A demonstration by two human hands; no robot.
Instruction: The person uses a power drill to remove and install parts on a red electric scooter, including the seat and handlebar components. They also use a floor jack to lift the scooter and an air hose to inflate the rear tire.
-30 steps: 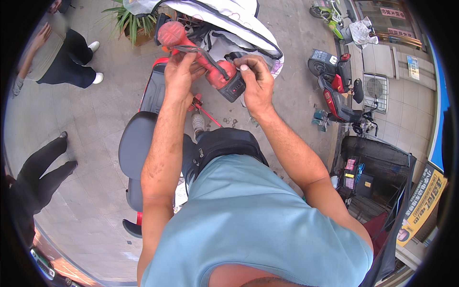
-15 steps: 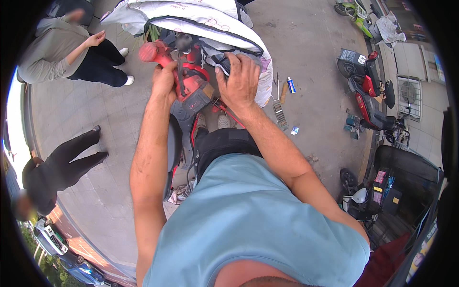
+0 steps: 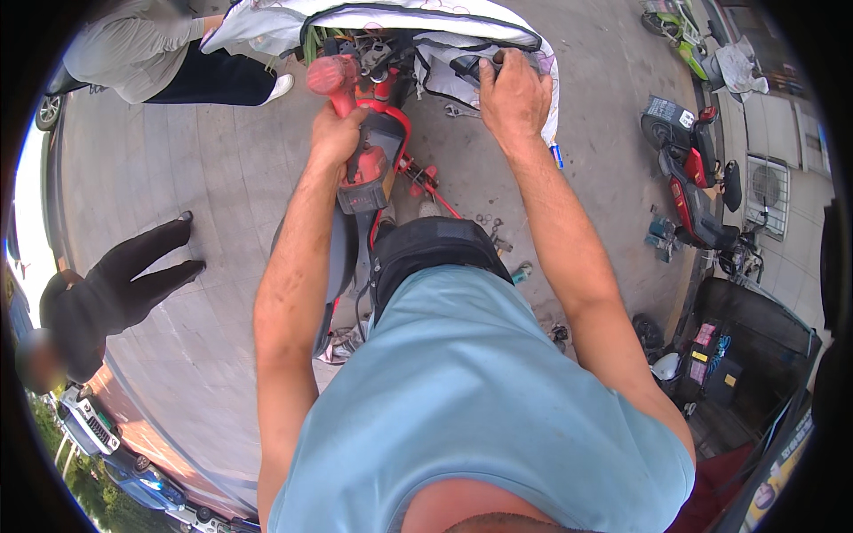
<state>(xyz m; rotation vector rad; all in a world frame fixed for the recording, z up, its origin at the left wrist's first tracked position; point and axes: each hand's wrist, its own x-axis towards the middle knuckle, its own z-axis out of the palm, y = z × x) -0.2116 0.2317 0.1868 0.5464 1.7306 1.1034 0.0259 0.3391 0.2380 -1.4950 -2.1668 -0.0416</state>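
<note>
My left hand (image 3: 338, 138) is wrapped round the handle of a red cordless power drill (image 3: 331, 75), whose dark battery (image 3: 366, 195) points back toward me. Its working tip is not plain to see. Under the drill stands a red and dark electric scooter (image 3: 391, 115), its front mechanism partly exposed. A white quilted cover (image 3: 426, 16) with black edging drapes over the scooter's front. On the right, my right hand (image 3: 517, 99) closes over a black handlebar grip (image 3: 466, 69) inside the cover's fold; the fingertips are partly hidden.
An adjustable wrench (image 3: 460, 111) and a blue can (image 3: 556, 155) lie on the pavement to the right. A person in a grey top (image 3: 133, 53) stands at the cover's left edge; another in dark clothes (image 3: 124, 289) is farther left. A red scooter (image 3: 689, 173) is parked along the right wall.
Drill, cover and both hands now appear farther right. The right hand has moved outward with the cover's edge, which partly hides the can. The grey-topped person has come closer to the cover.
</note>
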